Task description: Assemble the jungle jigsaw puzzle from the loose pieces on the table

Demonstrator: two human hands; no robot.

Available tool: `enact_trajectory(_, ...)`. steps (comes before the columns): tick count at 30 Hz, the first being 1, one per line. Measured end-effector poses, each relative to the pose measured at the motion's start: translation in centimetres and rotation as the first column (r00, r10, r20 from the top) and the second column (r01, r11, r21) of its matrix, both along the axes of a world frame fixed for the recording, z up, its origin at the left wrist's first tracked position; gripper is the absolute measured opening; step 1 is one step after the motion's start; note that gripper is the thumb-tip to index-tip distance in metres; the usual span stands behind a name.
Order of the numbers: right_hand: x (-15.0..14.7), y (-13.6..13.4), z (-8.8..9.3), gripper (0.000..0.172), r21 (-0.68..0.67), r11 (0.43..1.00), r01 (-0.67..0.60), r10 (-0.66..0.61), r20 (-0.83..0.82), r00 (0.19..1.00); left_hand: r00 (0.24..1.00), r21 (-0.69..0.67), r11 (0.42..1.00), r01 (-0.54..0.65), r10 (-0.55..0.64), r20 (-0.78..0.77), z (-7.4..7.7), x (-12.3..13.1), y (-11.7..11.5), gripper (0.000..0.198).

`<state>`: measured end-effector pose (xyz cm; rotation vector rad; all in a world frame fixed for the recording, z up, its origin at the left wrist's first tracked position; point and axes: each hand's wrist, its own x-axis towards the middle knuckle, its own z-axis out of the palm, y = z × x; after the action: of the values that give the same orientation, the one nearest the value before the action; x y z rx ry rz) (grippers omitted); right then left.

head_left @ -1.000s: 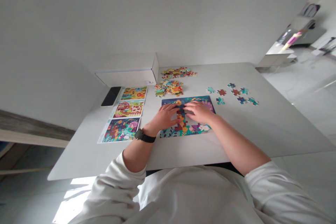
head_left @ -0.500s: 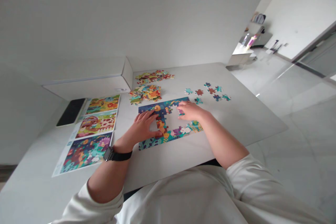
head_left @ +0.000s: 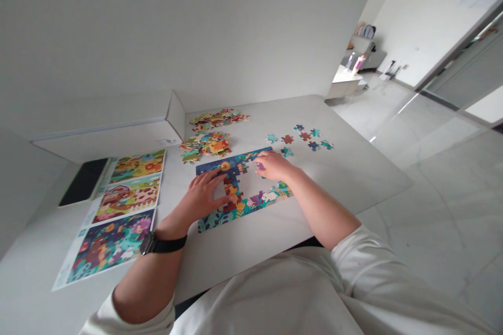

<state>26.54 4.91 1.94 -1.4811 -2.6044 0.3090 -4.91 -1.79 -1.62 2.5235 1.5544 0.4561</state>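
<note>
A partly joined jigsaw puzzle (head_left: 240,210) lies on the table, its border pieces around a bare gap in the middle. My left hand (head_left: 201,196) rests over its left side with the fingers spread, thumb on the lower-left pieces. Over the upper right of the gap is my right hand (head_left: 274,166), fingers bent down on a purple and teal puzzle piece (head_left: 260,166). The fingers partly hide that piece, and I cannot tell whether it is joined to the border. Several loose puzzle pieces (head_left: 305,136) lie beyond my right hand.
Two heaps of other puzzle pieces, a near pile (head_left: 212,143) and a far pile (head_left: 220,118), sit behind the puzzle. At left are a printed picture sheet (head_left: 113,241) and a dark-screened phone (head_left: 84,182). A white box (head_left: 118,138) stands against the wall.
The view has turned slightly right, so the tabletop things appear further left. Both hands keep nearly the same places on the puzzle, the right fingers still on the purple piece.
</note>
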Motion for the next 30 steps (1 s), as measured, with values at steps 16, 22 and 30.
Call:
enact_trajectory(16, -1.2, -1.5, 2.9, 0.028, 0.099, 0.985, -0.14, 0.171, -0.51, 0.843, 0.95, 0.092, 0.996, 0.013, -0.041, 0.309, 3.8, 1.3, -1.4, 0.039)
enact_trajectory(22, 5.2, 1.5, 7.4, 0.041, 0.205, 0.955, 0.212, 0.068, -0.852, 0.52, 0.956, 0.088, 0.996, 0.002, -0.028, 0.292, 3.9, 1.3, -1.4, 0.041)
enact_trajectory(30, 16.1, 6.4, 2.0, 0.032, -0.014, 0.735, 0.678, -0.411, -0.805, 0.428, 0.957, 0.071, 0.997, 0.008, -0.029, 0.289, 3.9, 1.6, -1.4, 0.041)
